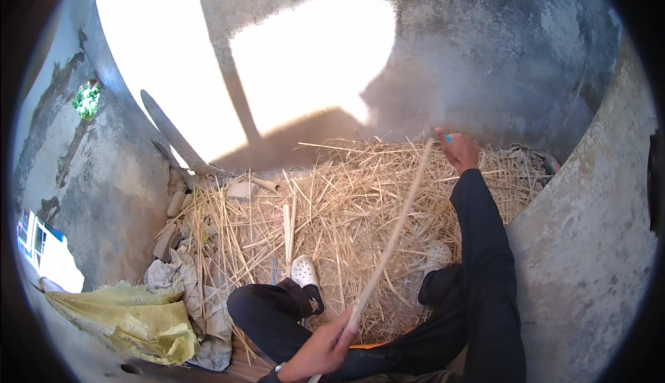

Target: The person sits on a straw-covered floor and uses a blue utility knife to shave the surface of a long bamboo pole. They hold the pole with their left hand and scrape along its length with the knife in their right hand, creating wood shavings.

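A long, pale split cane strip (393, 244) slants up and away from my left hand (322, 350), whose fingers are wrapped round its near part. Its far end blurs close to my right hand (459, 152), which is held out at full reach over the straw-like pile. The right fingers are curled closed, and a small blue spot shows on them. Whether they pinch the strip's tip or some other small thing is hidden. My legs are bent on either side of the strip.
Loose pale strips and shavings (360, 196) cover the floor up to the grey wall (485, 57). A yellow sack (131, 321) lies at the lower left beside a whitish cloth (208, 314). A block (242, 190) sits among the strips. A concrete wall (582, 244) rises at the right.
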A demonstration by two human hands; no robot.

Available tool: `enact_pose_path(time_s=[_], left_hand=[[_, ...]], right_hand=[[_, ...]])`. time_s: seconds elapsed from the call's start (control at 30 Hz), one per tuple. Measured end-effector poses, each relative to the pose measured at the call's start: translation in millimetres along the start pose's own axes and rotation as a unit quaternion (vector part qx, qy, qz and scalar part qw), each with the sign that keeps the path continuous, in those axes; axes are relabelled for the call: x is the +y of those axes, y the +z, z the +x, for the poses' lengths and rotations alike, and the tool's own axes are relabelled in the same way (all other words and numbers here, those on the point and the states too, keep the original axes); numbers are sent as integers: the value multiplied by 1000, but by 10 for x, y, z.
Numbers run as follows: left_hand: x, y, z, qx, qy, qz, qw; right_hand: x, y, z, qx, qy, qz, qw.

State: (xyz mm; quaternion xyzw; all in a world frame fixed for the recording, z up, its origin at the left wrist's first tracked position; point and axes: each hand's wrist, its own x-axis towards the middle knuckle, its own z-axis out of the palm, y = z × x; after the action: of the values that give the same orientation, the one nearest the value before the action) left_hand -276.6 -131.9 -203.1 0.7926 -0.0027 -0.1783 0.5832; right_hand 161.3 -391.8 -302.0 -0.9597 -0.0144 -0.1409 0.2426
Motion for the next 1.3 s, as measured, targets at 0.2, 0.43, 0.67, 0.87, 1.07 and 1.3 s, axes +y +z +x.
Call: enact_pose_path(time_s=[0.2,0.43,0.67,0.87,1.07,1.3], left_hand=[[-160,-31,8,-22,-102,-197,975],[-173,-308,254,52,-53,-303,950],[-201,-352,257,68,-39,-286,955],[-207,-417,262,41,-16,-406,913],[-338,-405,354,9,-8,-457,889],[-271,-280,357,8,-62,-408,911]], right_hand=[[565,352,50,27,150,39,987],[-72,-43,-432,-58,-24,162,985],[-1151,-366,-1498,-103,-309,184,927],[-1582,-373,-2191,-45,-454,200,867],[-1593,-325,-2124,5,-469,151,870],[-1387,-271,-1637,-22,-225,-9,974]])
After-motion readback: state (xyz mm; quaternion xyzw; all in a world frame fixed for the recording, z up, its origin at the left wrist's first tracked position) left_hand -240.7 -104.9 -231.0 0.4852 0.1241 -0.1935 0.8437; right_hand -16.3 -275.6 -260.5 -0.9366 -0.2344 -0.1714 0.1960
